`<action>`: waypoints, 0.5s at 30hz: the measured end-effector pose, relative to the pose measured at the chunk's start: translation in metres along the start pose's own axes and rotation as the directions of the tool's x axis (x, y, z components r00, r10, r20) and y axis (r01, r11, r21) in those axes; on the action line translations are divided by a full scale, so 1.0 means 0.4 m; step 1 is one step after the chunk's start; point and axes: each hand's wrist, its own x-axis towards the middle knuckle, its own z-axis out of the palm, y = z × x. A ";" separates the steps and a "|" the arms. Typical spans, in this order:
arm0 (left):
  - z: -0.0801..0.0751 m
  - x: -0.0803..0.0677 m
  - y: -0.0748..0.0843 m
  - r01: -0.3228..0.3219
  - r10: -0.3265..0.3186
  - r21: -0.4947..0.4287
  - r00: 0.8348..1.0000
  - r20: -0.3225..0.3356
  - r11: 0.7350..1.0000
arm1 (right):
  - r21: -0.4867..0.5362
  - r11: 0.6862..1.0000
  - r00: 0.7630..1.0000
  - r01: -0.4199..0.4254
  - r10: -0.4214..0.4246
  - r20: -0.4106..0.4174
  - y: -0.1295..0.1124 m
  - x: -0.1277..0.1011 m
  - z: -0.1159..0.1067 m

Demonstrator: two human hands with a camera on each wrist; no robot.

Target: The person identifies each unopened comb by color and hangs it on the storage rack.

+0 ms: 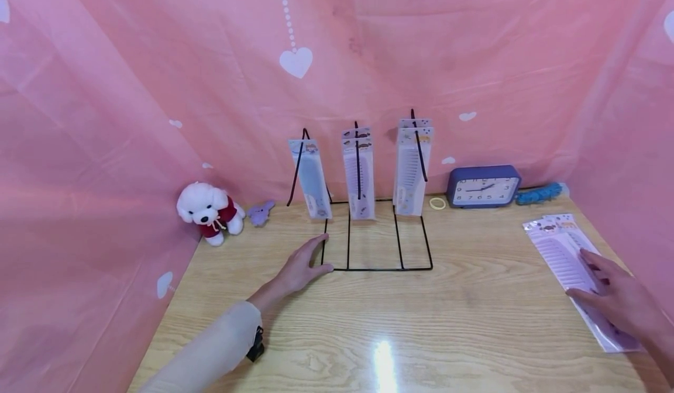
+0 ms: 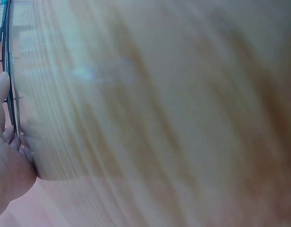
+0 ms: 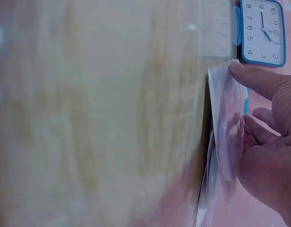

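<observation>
A black wire display rack point(image 1: 376, 269) stands mid-table with packaged combs on its hooks: a blue comb point(image 1: 314, 179) on the left, purple combs point(image 1: 360, 176) in the middle, pale combs point(image 1: 411, 171) on the right. My left hand point(image 1: 299, 269) touches the rack's front left corner, thumb and index finger spread along the wire. At the table's right side, my right hand point(image 1: 613, 290) rests on overlapping packs of purple combs point(image 1: 558, 252). In the right wrist view, its thumb lies against the edge of a clear comb pack point(image 3: 225, 118), with the other fingers loosely bent.
Along the back are a white plush dog point(image 1: 202, 206) in red, a small purple toy point(image 1: 260, 213), a cream ring point(image 1: 437, 203), a blue clock point(image 1: 483, 186) and a fuzzy blue object point(image 1: 539, 193). Pink curtain point(image 1: 368, 48) encloses the wooden table point(image 1: 316, 334).
</observation>
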 end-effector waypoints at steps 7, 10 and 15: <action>-0.001 -0.002 0.002 0.003 -0.003 -0.019 1.000 0.002 1.000 | 0.118 0.984 0.971 0.133 -0.106 -0.213 0.030 0.008 -0.012; -0.001 -0.003 0.002 -0.001 0.001 -0.020 1.000 0.002 1.000 | 0.301 0.945 0.968 0.127 -0.052 -0.246 0.037 0.007 -0.020; -0.001 -0.002 0.001 -0.004 0.004 -0.016 1.000 -0.006 1.000 | 0.636 0.755 0.967 0.159 0.012 -0.256 0.036 0.008 -0.040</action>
